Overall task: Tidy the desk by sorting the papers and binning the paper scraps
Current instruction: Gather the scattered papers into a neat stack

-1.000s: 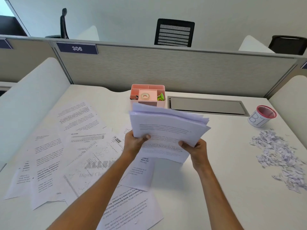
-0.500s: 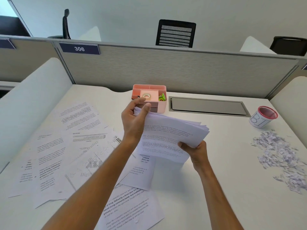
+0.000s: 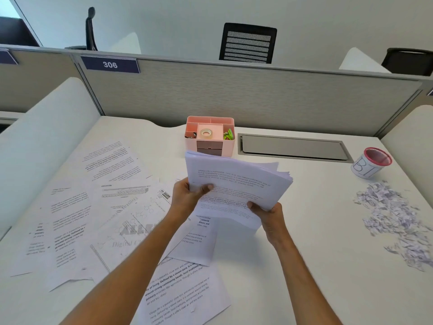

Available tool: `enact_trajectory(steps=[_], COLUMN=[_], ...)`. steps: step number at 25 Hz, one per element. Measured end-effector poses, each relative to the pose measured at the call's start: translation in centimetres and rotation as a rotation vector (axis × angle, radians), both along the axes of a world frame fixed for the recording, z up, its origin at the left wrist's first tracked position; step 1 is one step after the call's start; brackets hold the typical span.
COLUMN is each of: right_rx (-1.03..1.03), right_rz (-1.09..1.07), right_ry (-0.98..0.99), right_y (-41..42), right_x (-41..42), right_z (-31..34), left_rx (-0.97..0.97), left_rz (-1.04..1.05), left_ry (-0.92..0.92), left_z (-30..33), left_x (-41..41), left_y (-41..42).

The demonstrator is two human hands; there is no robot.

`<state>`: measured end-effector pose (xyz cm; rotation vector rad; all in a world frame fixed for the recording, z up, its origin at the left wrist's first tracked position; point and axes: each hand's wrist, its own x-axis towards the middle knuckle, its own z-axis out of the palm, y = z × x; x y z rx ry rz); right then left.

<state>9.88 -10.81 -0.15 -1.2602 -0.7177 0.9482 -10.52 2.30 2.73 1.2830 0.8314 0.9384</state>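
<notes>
A stack of printed papers [image 3: 236,181] is held up above the middle of the white desk [image 3: 304,254]. My left hand [image 3: 187,198] grips its left edge, thumb on top. My right hand [image 3: 269,215] holds its lower right corner from below. Several loose printed sheets [image 3: 98,214] lie spread over the left half of the desk, and more sheets [image 3: 185,292] lie near the front edge under my left arm. A heap of paper scraps [image 3: 393,216] covers the right side. A small bin [image 3: 371,165] with a red mesh rim stands behind the scraps.
A pink desk organiser [image 3: 209,134] with a tape roll and clips stands at the back centre, right behind the stack. A grey cable hatch [image 3: 293,148] is set into the desk beside it. Grey partitions [image 3: 234,95] close off the back, and white side panels flank the desk.
My left hand went up to the stack's top left corner, then came back down to grip the left edge. The stack now looks squarer and tilted more upright. My right hand stayed put.
</notes>
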Motion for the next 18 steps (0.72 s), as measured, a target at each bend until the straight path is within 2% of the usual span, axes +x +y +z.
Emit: enact_trajectory(steps=[5, 9, 18], right_rx=[-0.025, -0.126, -0.195], right_rz=[0.028, -0.049, -0.051], right_ry=[-0.037, -0.078, -0.109], right_y=[-0.3, -0.4, -0.5], right_x=[-1.3, -1.9, -2.8], right_z=[-1.0, -1.4, -1.3], left_rx=[-0.055, -0.055, -0.059], left_rz=[0.044, 0.097, 0.032], left_ry=[0.159, 0.261, 0.291], left_z=[-3.5, -3.5, -1.8], left_x=[-0.5, -0.7, -2.8], left_y=[-1.2, -1.1, -1.5])
